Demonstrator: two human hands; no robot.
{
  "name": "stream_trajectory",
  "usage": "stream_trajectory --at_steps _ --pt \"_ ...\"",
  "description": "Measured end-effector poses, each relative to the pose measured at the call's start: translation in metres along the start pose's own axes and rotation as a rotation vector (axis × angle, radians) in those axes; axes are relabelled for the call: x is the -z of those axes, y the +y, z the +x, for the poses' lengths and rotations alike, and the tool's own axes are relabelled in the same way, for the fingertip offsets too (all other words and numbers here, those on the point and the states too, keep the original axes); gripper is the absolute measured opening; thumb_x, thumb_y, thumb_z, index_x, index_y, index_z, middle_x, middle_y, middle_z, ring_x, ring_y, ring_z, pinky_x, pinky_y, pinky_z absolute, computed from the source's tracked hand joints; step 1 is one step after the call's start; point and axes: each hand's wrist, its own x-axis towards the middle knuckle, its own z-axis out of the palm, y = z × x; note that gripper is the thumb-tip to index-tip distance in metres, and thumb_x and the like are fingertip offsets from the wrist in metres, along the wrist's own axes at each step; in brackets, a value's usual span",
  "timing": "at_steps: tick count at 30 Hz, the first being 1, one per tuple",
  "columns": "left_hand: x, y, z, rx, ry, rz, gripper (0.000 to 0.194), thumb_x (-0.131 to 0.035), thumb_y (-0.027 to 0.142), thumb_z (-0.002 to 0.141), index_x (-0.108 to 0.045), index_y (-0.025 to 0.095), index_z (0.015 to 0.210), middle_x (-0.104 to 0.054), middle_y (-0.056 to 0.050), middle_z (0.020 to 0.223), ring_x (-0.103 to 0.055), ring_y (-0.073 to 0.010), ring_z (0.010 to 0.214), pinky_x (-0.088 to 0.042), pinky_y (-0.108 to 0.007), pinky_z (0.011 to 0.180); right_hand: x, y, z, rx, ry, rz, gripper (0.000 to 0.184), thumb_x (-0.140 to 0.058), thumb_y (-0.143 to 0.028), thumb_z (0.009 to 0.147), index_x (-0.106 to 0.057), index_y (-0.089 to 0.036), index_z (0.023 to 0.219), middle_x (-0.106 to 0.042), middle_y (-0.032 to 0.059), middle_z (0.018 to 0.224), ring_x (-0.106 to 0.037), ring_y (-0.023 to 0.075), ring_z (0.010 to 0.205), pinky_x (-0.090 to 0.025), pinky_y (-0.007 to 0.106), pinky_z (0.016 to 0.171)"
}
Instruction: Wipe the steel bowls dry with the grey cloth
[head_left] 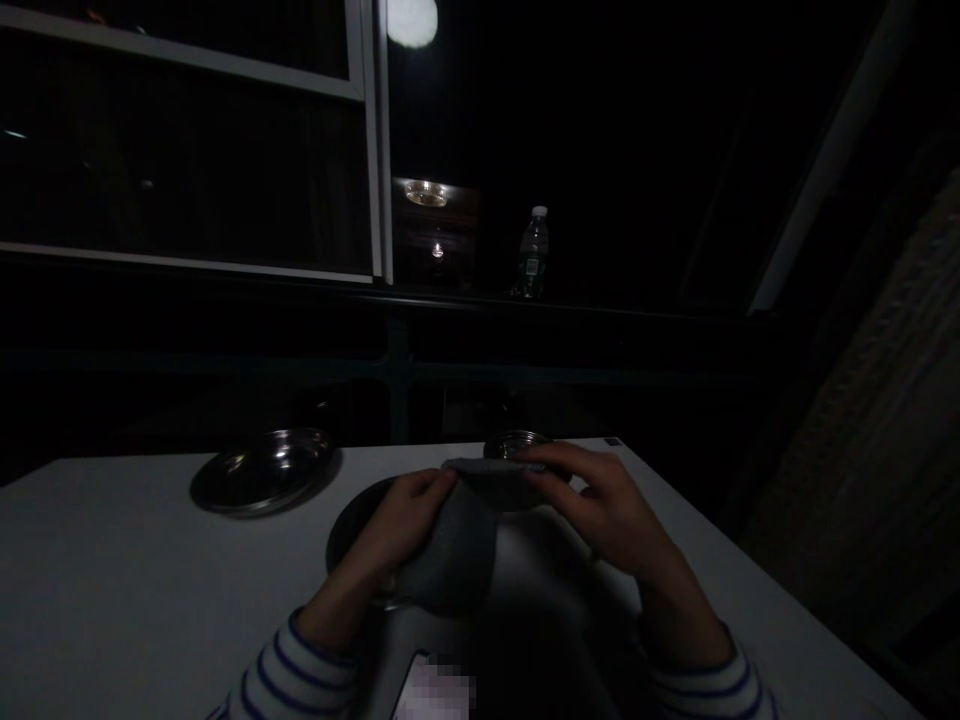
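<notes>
A grey cloth (461, 550) hangs between my two hands above the white table. My left hand (401, 520) pinches its upper left part between thumb and fingers. At the upper right edge, my right hand (592, 490) grips the cloth with thumb and fingertips. Behind the cloth and my left hand is a dark round pan or bowl (352, 525), mostly covered from sight. A small metal bowl (514, 442) stands just beyond the cloth, partly hidden by it and my right hand.
A shiny metal dish (262, 475) stands at the table's back left. Near the front of the white table (112, 600) lies a phone (431, 690) with a lit screen. A plastic bottle (533, 255) stands on the ledge by the dark window.
</notes>
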Motion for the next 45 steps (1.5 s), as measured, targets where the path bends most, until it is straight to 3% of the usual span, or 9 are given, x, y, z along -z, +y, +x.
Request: stream_trajectory --at_steps 4,8,13,16,21,30,36,39,45 --pt "0.003 0.001 0.003 0.064 0.017 -0.332 0.028 -0.054 0.04 0.074 -0.064 0.014 0.078 -0.065 -0.001 0.066 -0.058 -0.0156 0.062 -0.042 -0.025 0.057 -0.019 -0.01 -0.001 0.294 -0.285 -0.1 0.022 -0.049 -0.018 0.087 -0.061 -0.021 0.105 -0.065 0.0023 0.106 -0.056 0.0136 0.1 -0.041 0.028 0.089" --pt "0.003 0.008 -0.002 0.14 -0.046 -0.667 0.031 -0.051 0.045 0.076 -0.063 0.017 0.077 -0.064 -0.001 0.062 -0.061 -0.0146 0.06 -0.045 -0.024 0.057 -0.048 -0.013 -0.001 0.343 -0.424 -0.34 0.02 -0.051 -0.02 0.086 -0.061 -0.022 0.102 -0.063 0.0025 0.109 -0.053 0.0171 0.102 -0.04 0.032 0.085" --pt "0.002 0.013 -0.006 0.061 -0.049 -0.453 0.031 -0.068 0.034 0.067 -0.064 0.016 0.092 -0.07 -0.002 0.079 -0.064 -0.0166 0.075 -0.046 -0.026 0.072 -0.058 -0.013 -0.001 0.35 -0.547 -0.314 0.021 -0.052 -0.028 0.085 -0.059 -0.021 0.104 -0.06 0.004 0.113 -0.049 0.0186 0.11 -0.038 0.033 0.09" --pt "0.007 0.012 -0.006 0.062 -0.084 -0.419 0.034 -0.065 0.033 0.07 -0.064 0.015 0.098 -0.07 -0.004 0.084 -0.064 -0.0181 0.076 -0.046 -0.029 0.073 -0.041 -0.007 0.0 0.261 -0.52 -0.153 0.021 -0.05 -0.024 0.086 -0.059 -0.021 0.104 -0.063 0.0031 0.106 -0.055 0.0144 0.1 -0.041 0.028 0.088" --pt "0.014 0.014 -0.01 0.032 -0.126 -0.399 0.034 -0.063 0.033 0.072 -0.064 0.018 0.103 -0.07 -0.004 0.088 -0.063 -0.0166 0.077 -0.045 -0.027 0.073 -0.023 0.017 0.003 -0.127 -0.15 -0.031 0.044 -0.054 -0.035 0.083 -0.048 -0.021 0.124 -0.053 0.0065 0.125 -0.049 0.0189 0.114 -0.037 0.036 0.097" --pt "0.03 0.013 -0.012 0.01 -0.22 -0.132 0.047 -0.066 0.031 0.069 -0.057 0.018 0.114 -0.069 -0.003 0.085 -0.063 -0.0178 0.079 -0.044 -0.026 0.069 -0.032 0.024 0.009 -0.318 -0.139 0.342 0.016 -0.054 -0.031 0.08 -0.058 -0.017 0.085 -0.061 0.001 0.081 -0.057 0.0138 0.079 -0.043 0.025 0.07" --pt "0.037 0.021 -0.02 -0.136 -0.228 0.113 0.028 -0.062 0.033 0.069 -0.066 0.013 0.088 -0.069 -0.006 0.084 -0.062 -0.0196 0.078 -0.045 -0.028 0.069 -0.044 0.023 0.002 -0.341 -0.444 0.664 0.034 -0.063 -0.035 0.075 -0.056 -0.018 0.104 -0.062 0.0023 0.098 -0.058 0.0158 0.092 -0.044 0.027 0.079" --pt "0.042 0.021 -0.024 -0.194 -0.125 0.16 0.029 -0.061 0.038 0.069 -0.068 0.016 0.087 -0.07 -0.006 0.088 -0.062 -0.0213 0.085 -0.046 -0.03 0.075 -0.058 0.022 -0.002 -0.418 -0.347 0.684 0.033 -0.061 -0.041 0.076 -0.061 -0.017 0.098 -0.065 0.0033 0.097 -0.059 0.0179 0.093 -0.043 0.03 0.082" --pt "0.076 -0.019 -0.028 -0.026 0.419 0.08 0.042 -0.054 0.048 0.07 -0.065 0.012 0.087 -0.069 -0.012 0.087 -0.064 -0.0222 0.074 -0.049 -0.034 0.067 -0.059 0.029 -0.009 -0.751 0.146 0.91 0.035 -0.072 -0.036 0.064 -0.064 -0.018 0.093 -0.068 0.0025 0.089 -0.062 0.0194 0.088 -0.045 0.029 0.079"
